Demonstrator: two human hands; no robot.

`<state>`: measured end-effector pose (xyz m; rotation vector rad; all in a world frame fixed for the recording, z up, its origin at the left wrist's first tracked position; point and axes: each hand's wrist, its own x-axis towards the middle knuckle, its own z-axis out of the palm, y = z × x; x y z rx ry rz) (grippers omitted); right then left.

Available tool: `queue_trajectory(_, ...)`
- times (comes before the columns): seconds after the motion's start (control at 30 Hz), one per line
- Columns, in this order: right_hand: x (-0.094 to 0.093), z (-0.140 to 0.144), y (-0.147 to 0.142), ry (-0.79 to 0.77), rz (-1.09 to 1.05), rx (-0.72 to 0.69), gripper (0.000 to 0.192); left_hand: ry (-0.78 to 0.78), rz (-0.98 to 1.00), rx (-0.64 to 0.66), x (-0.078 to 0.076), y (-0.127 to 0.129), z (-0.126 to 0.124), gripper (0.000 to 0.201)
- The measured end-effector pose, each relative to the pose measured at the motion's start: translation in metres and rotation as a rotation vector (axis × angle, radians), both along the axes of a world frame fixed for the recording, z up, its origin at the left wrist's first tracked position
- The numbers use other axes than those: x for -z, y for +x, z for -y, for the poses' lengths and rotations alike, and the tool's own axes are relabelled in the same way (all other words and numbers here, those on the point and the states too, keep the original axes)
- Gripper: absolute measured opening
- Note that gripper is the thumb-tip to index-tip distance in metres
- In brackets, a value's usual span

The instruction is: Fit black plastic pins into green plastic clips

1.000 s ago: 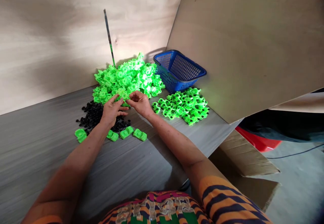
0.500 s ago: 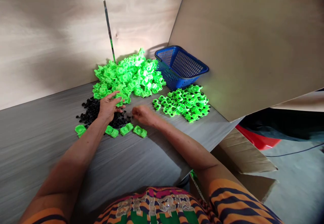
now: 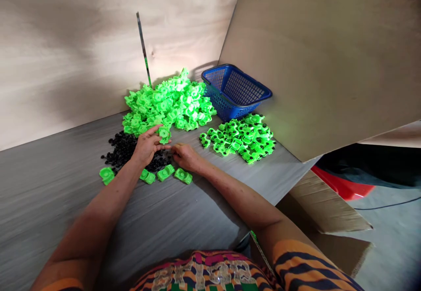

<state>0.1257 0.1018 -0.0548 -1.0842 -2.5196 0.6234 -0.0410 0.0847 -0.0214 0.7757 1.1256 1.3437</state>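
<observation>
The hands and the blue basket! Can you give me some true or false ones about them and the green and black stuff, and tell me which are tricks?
1. The left hand holds a green piece. True.
2. The smaller green pile in front of the basket has black on it. True.
3. The basket is upside down. False: its open top faces up.
4. The right hand is inside the basket. False: it is close by the left hand.
5. The black pile lies near the left hand. True.
</observation>
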Motion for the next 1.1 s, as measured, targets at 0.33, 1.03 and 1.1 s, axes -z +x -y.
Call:
queue_trajectory(0.33,-0.013,-0.011,0.025,-0.001,-0.429,0.078,0.011,0.025,-0.02,0.032,0.007,0.0,0.0,0.055)
queue_trajectory(1.03,-0.009,-0.004,0.018,0.368,-0.521,0.108,0.015,0.06,0.076,0.116,0.001,0.027,0.014,0.05)
queue_trajectory(1.1,-0.006,-0.006,0.018,0.415,-0.542,0.086,0.016,0.056,0.084,0.11,0.002,0.027,0.014,0.049)
